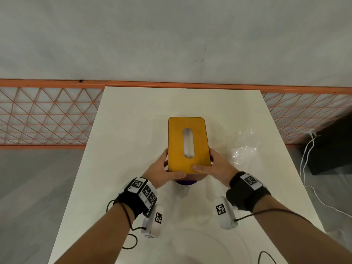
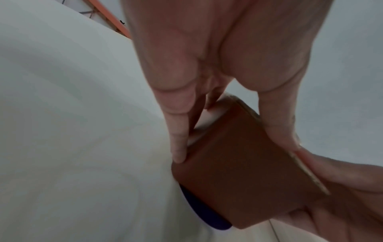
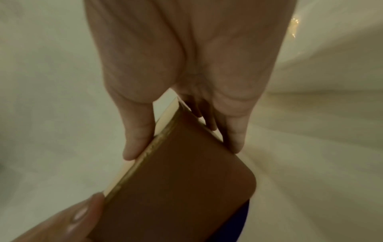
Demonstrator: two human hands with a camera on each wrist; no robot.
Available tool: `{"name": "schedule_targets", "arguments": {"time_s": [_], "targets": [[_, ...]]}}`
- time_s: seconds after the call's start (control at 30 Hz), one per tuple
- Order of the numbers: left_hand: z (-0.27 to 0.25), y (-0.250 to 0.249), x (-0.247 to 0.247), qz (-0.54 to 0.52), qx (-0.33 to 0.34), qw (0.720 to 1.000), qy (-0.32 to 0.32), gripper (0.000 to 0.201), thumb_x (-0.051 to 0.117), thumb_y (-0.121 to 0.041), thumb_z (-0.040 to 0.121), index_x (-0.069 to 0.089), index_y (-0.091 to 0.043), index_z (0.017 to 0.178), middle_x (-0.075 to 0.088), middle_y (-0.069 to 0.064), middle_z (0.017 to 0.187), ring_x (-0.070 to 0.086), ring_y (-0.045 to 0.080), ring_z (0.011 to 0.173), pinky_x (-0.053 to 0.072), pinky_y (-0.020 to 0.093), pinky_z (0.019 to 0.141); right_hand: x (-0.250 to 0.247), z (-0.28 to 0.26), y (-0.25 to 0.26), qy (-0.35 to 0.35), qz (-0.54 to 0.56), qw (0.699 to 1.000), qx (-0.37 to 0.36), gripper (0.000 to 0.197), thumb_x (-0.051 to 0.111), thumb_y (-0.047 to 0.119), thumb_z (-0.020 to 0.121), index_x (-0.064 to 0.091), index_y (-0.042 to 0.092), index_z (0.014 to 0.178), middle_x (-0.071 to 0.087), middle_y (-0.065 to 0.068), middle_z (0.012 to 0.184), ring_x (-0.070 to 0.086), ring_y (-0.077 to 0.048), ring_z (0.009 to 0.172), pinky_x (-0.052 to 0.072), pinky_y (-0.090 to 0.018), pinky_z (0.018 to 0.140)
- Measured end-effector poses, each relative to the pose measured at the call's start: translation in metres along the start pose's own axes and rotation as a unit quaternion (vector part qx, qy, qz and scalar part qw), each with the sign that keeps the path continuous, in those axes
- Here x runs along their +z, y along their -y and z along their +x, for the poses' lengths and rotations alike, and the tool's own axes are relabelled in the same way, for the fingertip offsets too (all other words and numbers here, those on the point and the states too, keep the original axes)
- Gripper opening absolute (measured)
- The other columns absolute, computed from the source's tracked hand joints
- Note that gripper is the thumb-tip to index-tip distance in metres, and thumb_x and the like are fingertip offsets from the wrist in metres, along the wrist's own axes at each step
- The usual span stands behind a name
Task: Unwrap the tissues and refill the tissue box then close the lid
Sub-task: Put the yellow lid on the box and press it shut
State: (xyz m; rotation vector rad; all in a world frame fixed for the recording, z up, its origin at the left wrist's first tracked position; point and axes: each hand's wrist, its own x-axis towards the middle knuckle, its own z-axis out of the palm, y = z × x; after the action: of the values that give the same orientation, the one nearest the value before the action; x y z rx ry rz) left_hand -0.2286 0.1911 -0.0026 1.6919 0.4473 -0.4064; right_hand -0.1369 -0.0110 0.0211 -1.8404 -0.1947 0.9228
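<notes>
The brown tissue box with rounded corners [image 1: 192, 177] stands near the middle of the white surface [image 1: 133, 130], and its yellow wooden lid with 1 long oval slot [image 1: 187, 143] sits on top of it. Something white shows through the slot. The left hand [image 1: 162, 171] grips the near left corner of the box: the thumb lies on the near edge of the lid, and in the left wrist view the fingers [image 2: 179, 139] curl along the left side wall. The right hand [image 1: 215, 168] grips the near right corner in the same way, with the thumb on the lid and the fingers [image 3: 236, 135] down the right side. A dark blue object [image 1: 185, 182] shows under the near end of the box. A crumpled clear plastic wrapper [image 1: 242, 147] lies on the surface to the right of the box, near the right edge, apart from the hands.
</notes>
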Motion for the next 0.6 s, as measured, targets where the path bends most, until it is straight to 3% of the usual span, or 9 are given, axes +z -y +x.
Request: {"name": "schedule_targets", "arguments": {"time_s": [0.07, 0.2, 0.3, 0.47, 0.53, 0.6], "targets": [[-0.002, -0.002, -0.001, 0.012, -0.007, 1.0, -0.009, 0.107, 0.083, -0.036, 0.071, 0.015, -0.033, 0.153, 0.045, -0.005, 0.147, 0.046, 0.02, 0.133, 0.046, 0.043, 0.105, -0.001, 0.002, 0.001, -0.005, -0.025, 1.0, 0.002, 0.077, 0.079, 0.024, 0.08, 0.038, 0.021, 0.145, 0.058, 0.013, 0.12, 0.059, -0.007, 0.108, 0.053, -0.022, 0.081], [-0.001, -0.006, 0.0, 0.047, -0.022, 0.999, -0.016, 0.106, 0.082, -0.041, 0.071, 0.015, -0.031, 0.152, 0.047, 0.002, 0.146, 0.048, 0.026, 0.131, 0.046, 0.049, 0.104, -0.002, 0.004, 0.0, -0.031, -0.086, 0.996, 0.014, 0.087, 0.082, 0.036, 0.075, 0.035, 0.018, 0.146, 0.054, -0.001, 0.138, 0.054, -0.024, 0.123, 0.05, -0.044, 0.101], [0.001, -0.007, 0.0, 0.073, -0.039, 0.996, -0.022, 0.106, 0.082, -0.045, 0.069, 0.016, -0.03, 0.15, 0.052, 0.007, 0.14, 0.053, 0.029, 0.124, 0.047, 0.049, 0.102, -0.001, 0.006, -0.003, -0.044, -0.112, 0.993, 0.019, 0.089, 0.082, 0.039, 0.073, 0.035, 0.017, 0.145, 0.053, -0.003, 0.14, 0.055, -0.025, 0.123, 0.05, -0.046, 0.101], [0.003, -0.008, -0.001, 0.078, -0.06, 0.995, -0.018, 0.113, 0.081, -0.053, 0.056, 0.019, -0.03, 0.148, 0.059, 0.008, 0.13, 0.058, 0.03, 0.115, 0.049, 0.049, 0.1, 0.0, 0.006, -0.004, -0.048, -0.113, 0.992, 0.023, 0.088, 0.081, 0.038, 0.075, 0.032, 0.017, 0.146, 0.051, -0.004, 0.142, 0.052, -0.025, 0.125, 0.05, -0.04, 0.099], [0.005, -0.009, -0.007, 0.055, -0.071, 0.996, -0.007, 0.105, 0.082, -0.049, 0.061, 0.023, -0.033, 0.146, 0.061, 0.006, 0.127, 0.06, 0.028, 0.112, 0.05, 0.047, 0.099, 0.0, 0.007, -0.003, -0.042, -0.109, 0.993, 0.027, 0.089, 0.08, 0.038, 0.076, 0.031, 0.018, 0.147, 0.049, -0.004, 0.144, 0.052, -0.026, 0.126, 0.05, -0.041, 0.099], [0.006, -0.009, -0.014, -0.005, -0.089, 0.996, 0.003, 0.086, 0.079, -0.038, 0.074, 0.03, -0.034, 0.145, 0.066, 0.007, 0.116, 0.064, 0.026, 0.098, 0.053, 0.045, 0.096, -0.001, 0.008, -0.001, -0.03, -0.068, 0.996, 0.044, 0.088, 0.08, 0.037, 0.076, 0.03, 0.022, 0.147, 0.049, -0.002, 0.144, 0.053, -0.028, 0.125, 0.051, -0.047, 0.099]]}}
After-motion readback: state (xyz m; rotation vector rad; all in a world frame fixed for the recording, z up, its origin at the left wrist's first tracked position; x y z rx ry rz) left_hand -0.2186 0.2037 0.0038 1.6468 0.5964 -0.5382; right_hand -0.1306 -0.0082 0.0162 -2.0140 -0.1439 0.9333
